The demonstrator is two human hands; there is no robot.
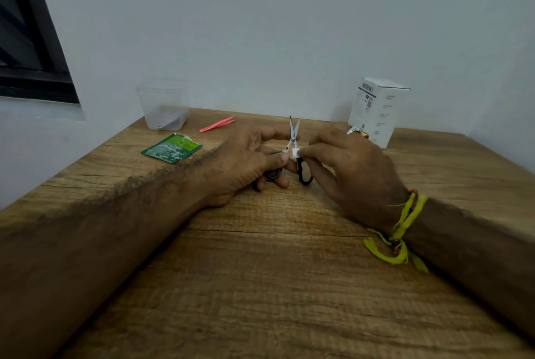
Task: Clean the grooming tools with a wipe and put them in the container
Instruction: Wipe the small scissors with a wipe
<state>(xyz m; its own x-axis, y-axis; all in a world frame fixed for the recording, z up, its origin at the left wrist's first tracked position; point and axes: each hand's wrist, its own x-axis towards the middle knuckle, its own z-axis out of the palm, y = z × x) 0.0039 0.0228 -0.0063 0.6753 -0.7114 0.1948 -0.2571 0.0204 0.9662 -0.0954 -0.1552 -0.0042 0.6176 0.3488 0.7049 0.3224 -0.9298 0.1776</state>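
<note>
Centre of frame: I log small scissors (293,143), blades parted, tips up. Left hand (243,164) grips one black loop, fingers curled round it. Right hand (347,167) pinches white wipe (295,153) against shank just under pivot. Upper left: clear container (163,105), dark item inside; pink tweezers (217,124) beside it; green sachet (172,148) lower. Upper right: white box (376,111). All on wooden table (260,286).

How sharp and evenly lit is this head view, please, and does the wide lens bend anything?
Head view: soft, even light, no glare; small steel scissors and pink tweezers reasonably sharp; clear plastic container hazy; wooden table edges and forearms stretch toward the corners.
</note>
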